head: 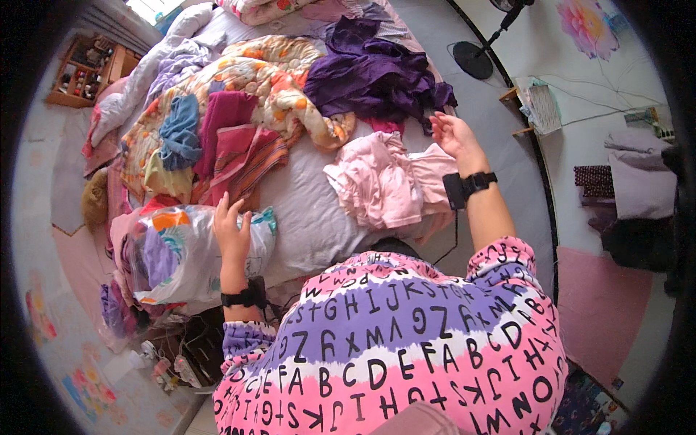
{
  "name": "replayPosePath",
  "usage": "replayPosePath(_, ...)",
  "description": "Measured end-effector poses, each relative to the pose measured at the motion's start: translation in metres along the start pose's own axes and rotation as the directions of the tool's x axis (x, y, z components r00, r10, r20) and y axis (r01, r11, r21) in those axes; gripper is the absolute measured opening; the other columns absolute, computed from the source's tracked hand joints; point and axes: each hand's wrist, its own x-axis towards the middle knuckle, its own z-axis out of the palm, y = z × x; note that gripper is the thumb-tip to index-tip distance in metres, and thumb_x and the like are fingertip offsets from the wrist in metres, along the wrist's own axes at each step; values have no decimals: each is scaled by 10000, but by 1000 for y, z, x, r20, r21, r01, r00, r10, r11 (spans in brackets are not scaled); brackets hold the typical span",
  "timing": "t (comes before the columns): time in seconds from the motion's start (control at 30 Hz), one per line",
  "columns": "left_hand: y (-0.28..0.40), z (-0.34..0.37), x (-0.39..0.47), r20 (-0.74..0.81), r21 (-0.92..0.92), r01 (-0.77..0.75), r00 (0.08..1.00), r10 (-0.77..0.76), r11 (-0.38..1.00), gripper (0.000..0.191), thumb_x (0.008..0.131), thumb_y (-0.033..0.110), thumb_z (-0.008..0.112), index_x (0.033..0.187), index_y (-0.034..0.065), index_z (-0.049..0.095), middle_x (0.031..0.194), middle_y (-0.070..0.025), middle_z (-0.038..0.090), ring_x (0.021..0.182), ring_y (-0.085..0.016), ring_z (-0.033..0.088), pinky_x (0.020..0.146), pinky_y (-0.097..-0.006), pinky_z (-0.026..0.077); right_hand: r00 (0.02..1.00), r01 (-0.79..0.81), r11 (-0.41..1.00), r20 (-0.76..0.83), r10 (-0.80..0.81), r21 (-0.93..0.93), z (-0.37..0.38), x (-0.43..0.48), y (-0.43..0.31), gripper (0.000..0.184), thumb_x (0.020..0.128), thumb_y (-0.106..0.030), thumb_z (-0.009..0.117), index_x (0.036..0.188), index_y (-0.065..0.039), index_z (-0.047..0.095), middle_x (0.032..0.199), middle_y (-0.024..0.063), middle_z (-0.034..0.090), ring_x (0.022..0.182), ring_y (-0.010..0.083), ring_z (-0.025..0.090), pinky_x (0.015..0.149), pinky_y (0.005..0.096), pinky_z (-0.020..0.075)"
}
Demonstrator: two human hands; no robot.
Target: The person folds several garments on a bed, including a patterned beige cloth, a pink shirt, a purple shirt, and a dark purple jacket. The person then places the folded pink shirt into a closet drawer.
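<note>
My left hand is raised over a clear plastic bag that has cloth in it. Its fingers are apart and hold nothing. Just beyond the fingertips lie a striped red-orange cloth, a magenta cloth, a blue cloth and a pale yellow cloth. My right hand, loosely spread with nothing in it, hovers at the bed's right side. Close to it are a crumpled dark purple cloth and a bunched pale pink garment; contact with either is unclear.
Under the cloths spreads a white bed sheet, with a floral quilt bunched across it. A black fan base stands on the floor at right. Folded clothes lie farther right. A wooden shelf is at far left.
</note>
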Motion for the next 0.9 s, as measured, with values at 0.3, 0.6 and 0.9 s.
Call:
replayPosePath(0.3, 60, 50, -4, 195, -33, 238, 954, -227, 971, 266, 807, 159, 676, 1055, 69, 644, 1322, -176, 525, 1199, -363, 491, 1008, -437, 379, 996, -71, 989, 42, 77, -131, 39, 180, -19, 227, 911, -180, 536, 1128, -116, 544, 986, 90, 655, 796, 209, 637, 608, 294, 503)
replayPosePath(0.6, 91, 29, -54, 348, 130, 538, 762, -546, 833, 283, 806, 161, 679, 1073, 74, 648, 1331, -164, 518, 1206, -350, 485, 1013, -420, 385, 990, -66, 992, 117, 79, -111, 67, 306, 34, 421, 856, -112, 637, 1253, -140, 500, 1085, 89, 562, 868, 232, 618, 646, 292, 494)
replayPosePath(0.9, 121, 38, -25, 384, -3, 490, 806, -451, 872, 297, 800, 126, 679, 1087, 60, 641, 1248, -169, 579, 1165, -333, 532, 995, -397, 413, 909, -212, 835, 416, -21, 507, 120, 257, 37, 93, 823, -84, 713, 901, -70, 664, 834, 42, 652, 831, 191, 639, 784, 314, 515)
